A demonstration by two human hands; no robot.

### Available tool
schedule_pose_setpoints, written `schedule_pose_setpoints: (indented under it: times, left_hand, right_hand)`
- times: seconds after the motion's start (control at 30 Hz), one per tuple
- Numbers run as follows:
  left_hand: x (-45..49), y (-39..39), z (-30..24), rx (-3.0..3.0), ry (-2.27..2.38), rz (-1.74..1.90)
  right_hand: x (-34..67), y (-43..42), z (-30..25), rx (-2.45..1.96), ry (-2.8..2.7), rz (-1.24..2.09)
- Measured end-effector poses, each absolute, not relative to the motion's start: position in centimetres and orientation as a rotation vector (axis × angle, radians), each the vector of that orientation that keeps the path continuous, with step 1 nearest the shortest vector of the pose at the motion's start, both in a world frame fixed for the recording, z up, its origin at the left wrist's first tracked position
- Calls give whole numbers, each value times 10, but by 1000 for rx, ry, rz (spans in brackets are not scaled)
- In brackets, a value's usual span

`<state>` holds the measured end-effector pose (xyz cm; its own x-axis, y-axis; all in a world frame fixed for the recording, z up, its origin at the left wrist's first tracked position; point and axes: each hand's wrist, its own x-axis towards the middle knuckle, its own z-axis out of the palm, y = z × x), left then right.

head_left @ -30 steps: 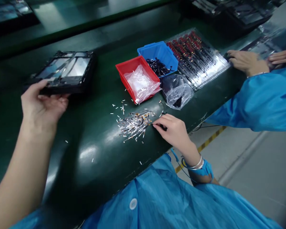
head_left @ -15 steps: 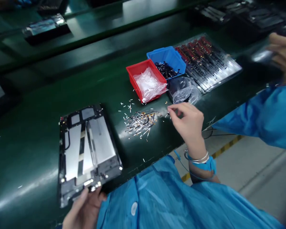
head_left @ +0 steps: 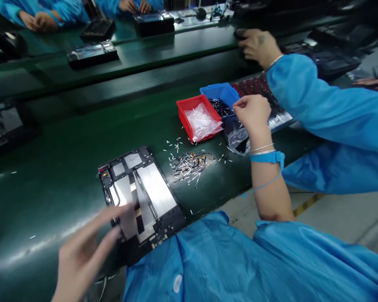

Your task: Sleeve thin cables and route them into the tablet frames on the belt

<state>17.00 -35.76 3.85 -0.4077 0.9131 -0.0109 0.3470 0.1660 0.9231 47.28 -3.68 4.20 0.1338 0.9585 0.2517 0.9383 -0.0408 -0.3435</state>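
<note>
An opened tablet (head_left: 156, 186) with silver battery panels lies on the green bench at left of centre. Over its left edge, smeared by motion, is my left hand (head_left: 85, 247), index finger stretched out and thumb apart, holding nothing visible. My right hand (head_left: 253, 111), with a blue wrist strap, is at the right edge of the blue bin (head_left: 219, 89) of small black parts. Its fingers are pinched together; whatever may be between them is hidden. Left of that bin stands a red bin (head_left: 185, 122) with a clear plastic bag (head_left: 203, 119). A loose pile of thin cables (head_left: 192, 163) lies in front.
A co-worker's arm in a blue sleeve (head_left: 305, 92) reaches in from the right, above a tray of red-ended parts (head_left: 248, 88). A black box with clear plastic (head_left: 237, 136) touches the bins. Other tablets (head_left: 93, 52) and people's hands (head_left: 39, 21) are across the raised ledge.
My left hand has left the tablet's near edge and is over its left side. My right hand has moved from beside the cable pile up to the blue bin. The co-worker's arm has swung inward.
</note>
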Motion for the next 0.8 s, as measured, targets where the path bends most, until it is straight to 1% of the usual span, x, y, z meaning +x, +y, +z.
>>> schedule_pose_setpoints:
  times: [0.03,0.1,0.2,0.3,0.4,0.47,0.53,0.6,0.7,0.77,0.8]
  left_hand:
    - [160,-337,38,1412,1926,1320]
    - [142,-295,34,1605,2090,1334]
    - [123,-252,21,1493,2191,1152]
    - [113,-241,12,1399,2135,1029]
    - [111,-245,13,1389,2110,903]
    - [116,-246,19,1505,2104,890]
    - [127,-243,28,1679,2020,989]
    - [145,-237,38,1781,1817,1098]
    - [174,-227,50,1754,1490,1090]
    - [187,-222,53,1718,1403,1127]
    - [191,-220,54,1704,1409,1187]
  right_hand:
    - [470,-35,43,-2026,-1848,83]
    - [461,-33,45,-2063,-1918,144]
    - [448,-35,47,-2102,-1993,172]
    - [446,-40,51,-2083,-1945,127]
    - [457,-52,61,-1971,-1841,181]
    - [461,-64,69,-1825,-1792,326]
    - [456,-79,76,-1607,-1766,571]
    - [439,-96,82,-1375,-1757,858]
    - [402,-119,86,-1135,-1800,1184]
    - [378,-132,86,-1049,-1833,1229]
    - [368,-138,84,-1027,-1846,1169]
